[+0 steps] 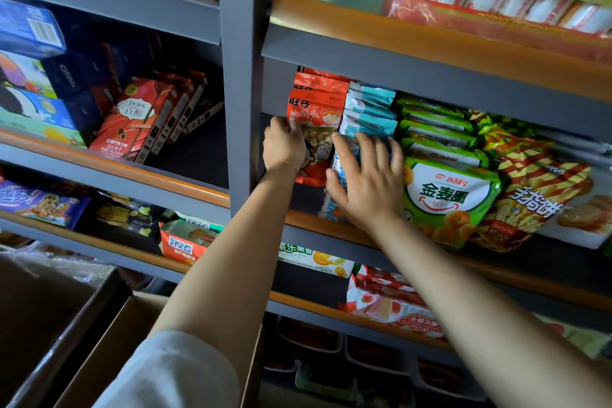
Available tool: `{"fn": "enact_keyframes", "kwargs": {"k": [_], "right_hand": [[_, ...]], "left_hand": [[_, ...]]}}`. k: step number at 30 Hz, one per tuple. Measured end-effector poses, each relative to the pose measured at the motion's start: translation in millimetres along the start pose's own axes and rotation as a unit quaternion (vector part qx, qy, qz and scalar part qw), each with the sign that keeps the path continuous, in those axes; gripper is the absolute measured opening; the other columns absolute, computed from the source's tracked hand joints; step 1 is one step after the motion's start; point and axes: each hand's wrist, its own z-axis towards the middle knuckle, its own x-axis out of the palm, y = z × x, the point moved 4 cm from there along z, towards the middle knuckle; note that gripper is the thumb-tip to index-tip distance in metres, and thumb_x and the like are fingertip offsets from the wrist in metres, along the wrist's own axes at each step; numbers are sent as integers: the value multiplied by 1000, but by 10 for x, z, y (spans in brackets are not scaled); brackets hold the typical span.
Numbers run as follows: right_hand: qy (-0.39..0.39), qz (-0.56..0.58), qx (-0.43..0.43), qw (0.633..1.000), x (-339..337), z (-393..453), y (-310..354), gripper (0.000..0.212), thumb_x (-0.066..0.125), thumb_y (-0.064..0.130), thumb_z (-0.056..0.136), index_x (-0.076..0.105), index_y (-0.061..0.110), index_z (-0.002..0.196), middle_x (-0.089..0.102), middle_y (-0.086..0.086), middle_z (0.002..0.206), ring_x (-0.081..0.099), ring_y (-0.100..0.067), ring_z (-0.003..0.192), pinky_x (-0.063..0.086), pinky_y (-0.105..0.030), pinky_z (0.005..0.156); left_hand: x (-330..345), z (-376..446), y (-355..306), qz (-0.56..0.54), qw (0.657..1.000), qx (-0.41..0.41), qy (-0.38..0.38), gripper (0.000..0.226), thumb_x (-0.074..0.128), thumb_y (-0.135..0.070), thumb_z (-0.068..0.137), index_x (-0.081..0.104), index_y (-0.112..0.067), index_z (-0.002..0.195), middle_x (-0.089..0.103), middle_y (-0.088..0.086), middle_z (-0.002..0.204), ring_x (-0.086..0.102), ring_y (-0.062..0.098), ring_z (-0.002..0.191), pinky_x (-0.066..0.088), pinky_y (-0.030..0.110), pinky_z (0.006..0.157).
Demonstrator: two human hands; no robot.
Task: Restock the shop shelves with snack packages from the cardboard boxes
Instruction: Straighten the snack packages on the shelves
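Snack packages: red bag (313,129) pinched upright by left hand (284,146) at shelf (331,225) front, beside blue packs (369,109). Right hand (366,182) spread flat against blue row. Cardboard box (109,341) open below left.

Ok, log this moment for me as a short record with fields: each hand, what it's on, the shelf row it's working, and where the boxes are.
left hand: grips the left edge of the front red snack bag
right hand: fingers straight, pressing flat on the light blue packs
shelf row: middle right shelf; red bags, blue packs, green ring-snack bags, striped red-yellow bags, left to right
cardboard boxes: lower left, below the arms; contents not visible
stage: bags being set or straightened on the shelf
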Motion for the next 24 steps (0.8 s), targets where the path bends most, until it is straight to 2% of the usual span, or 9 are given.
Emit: {"fn": "enact_keyframes", "kwargs": {"k": [4,7,11,16,24], "right_hand": [[7,3,4,1000,-12,-6,3,51,47,42,95,56,18,139,61,-21,126,55,-40,114,33,-53,109],[11,2,5,1000,-33,-6,13,50,47,42,96,56,18,139,60,-20,126,55,-39,114,31,-52,109],[18,4,8,1000,-49,-4,17,51,47,42,95,55,17,138,60,-21,127,55,-40,115,30,-52,109],[22,7,8,1000,-54,7,16,51,47,42,95,54,17,139,60,-21,127,54,-40,115,30,-53,109],[23,12,8,1000,-55,6,17,51,47,42,95,55,18,139,60,-20,126,55,-40,115,32,-53,109]], "left_hand": [[-106,-172,31,25,999,15,39,45,56,-35,93,50,-12,131,59,12,131,58,33,120,49,47,101],[-138,-357,114,109,992,10,59,53,59,-30,91,39,-11,137,51,16,138,49,37,128,44,49,105],[-133,-432,175,192,978,17,80,48,58,-20,93,37,-9,136,54,18,138,52,39,127,46,46,100],[-192,-432,91,173,981,44,71,53,55,-5,91,39,-12,142,59,16,134,57,36,122,49,41,98],[-187,-411,81,161,984,45,63,52,58,-3,90,41,-9,139,58,17,133,57,35,122,49,41,97]]}}
